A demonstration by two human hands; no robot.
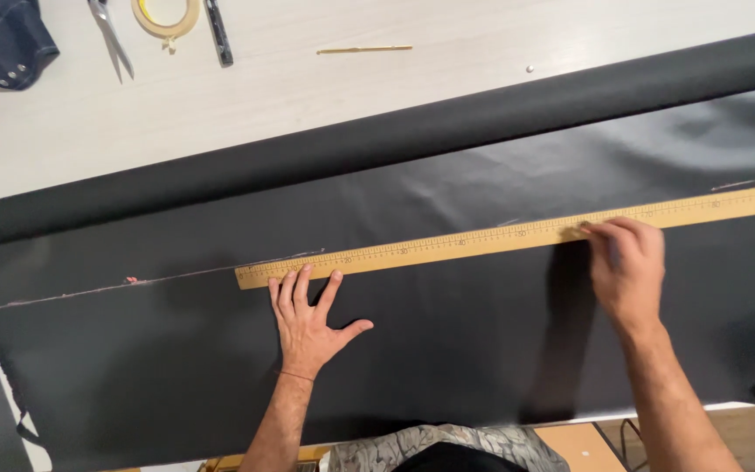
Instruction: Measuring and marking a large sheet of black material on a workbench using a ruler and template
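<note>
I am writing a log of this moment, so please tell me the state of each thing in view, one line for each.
Left hand: flat, fingers spread, fingertips at the ruler's edge.
Right hand: fingers curled, pressing on the ruler.
Wooden ruler: flat on the fabric.
Black fabric: partly unrolled, marked with a chalk line.
Fabric roll: still wound.
Scissors: closed.
Tape roll: lying flat.

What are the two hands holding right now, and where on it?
Neither grips anything. The left hand presses flat beside the wooden ruler near its left end; the right hand presses its lower edge further along.
</note>
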